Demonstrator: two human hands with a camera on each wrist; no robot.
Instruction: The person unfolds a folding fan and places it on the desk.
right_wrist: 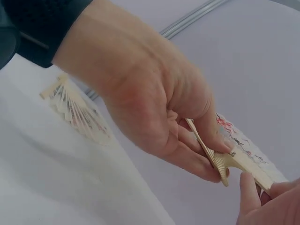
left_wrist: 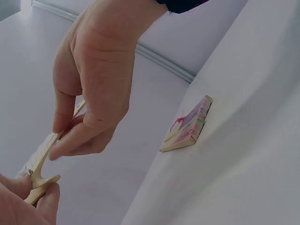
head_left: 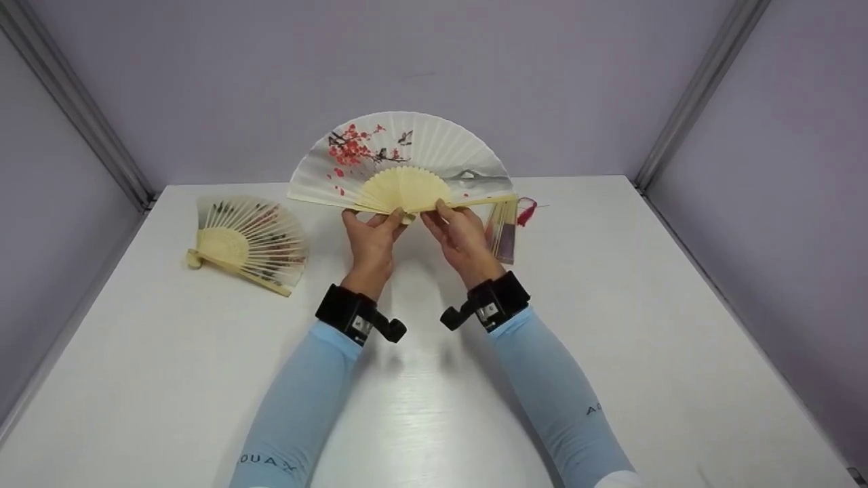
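Note:
Both hands hold a spread folding fan (head_left: 407, 146) above the far part of the table. Its white leaf carries red blossoms, birds and a grey landscape, and its ribs are pale. My left hand (head_left: 371, 247) grips it at the base, thumb on the near side. My right hand (head_left: 464, 244) pinches the ribs just right of the base. In the left wrist view the right hand (left_wrist: 101, 79) is the large one, and the left hand (left_wrist: 23, 201) shows at the lower corner. The right wrist view shows the left hand (right_wrist: 145, 89) large and the right hand (right_wrist: 274, 204) low.
A second fan (head_left: 251, 244) lies spread on the white table (head_left: 651, 339) at the left. Behind the right hand lies a mostly closed purple-patterned fan (head_left: 502, 234) with a red tassel (head_left: 527, 213). Pale walls (head_left: 434, 68) enclose the table's back and sides.

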